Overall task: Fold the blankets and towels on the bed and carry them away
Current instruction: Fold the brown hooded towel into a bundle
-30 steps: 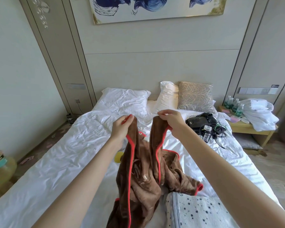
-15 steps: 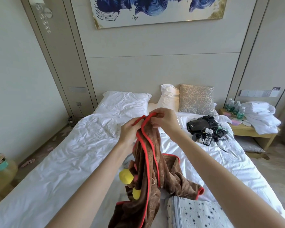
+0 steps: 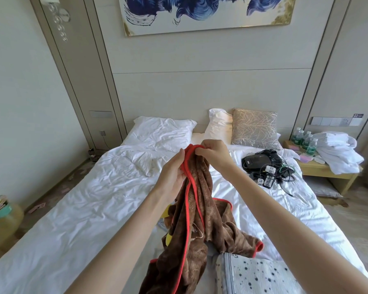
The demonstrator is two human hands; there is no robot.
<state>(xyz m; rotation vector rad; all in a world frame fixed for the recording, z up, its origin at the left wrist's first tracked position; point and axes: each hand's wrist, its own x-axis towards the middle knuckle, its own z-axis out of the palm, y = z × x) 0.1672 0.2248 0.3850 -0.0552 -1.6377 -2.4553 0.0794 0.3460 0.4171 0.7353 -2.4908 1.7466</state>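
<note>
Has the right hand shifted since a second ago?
Yes. The right hand moved left, away from the patterned pillow, to meet the left hand at the top of the brown blanket.

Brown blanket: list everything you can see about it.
The brown blanket looks like plush fleece edged with red trim, with yellow patches showing at its left side. It is not folded. It hangs bunched lengthwise from both hands above the bed, with its lower end crumpled on the white sheet next to a folded spotted grey cloth. The right hand pinches the trim at the top, and the left hand grips the trim just below.
</note>
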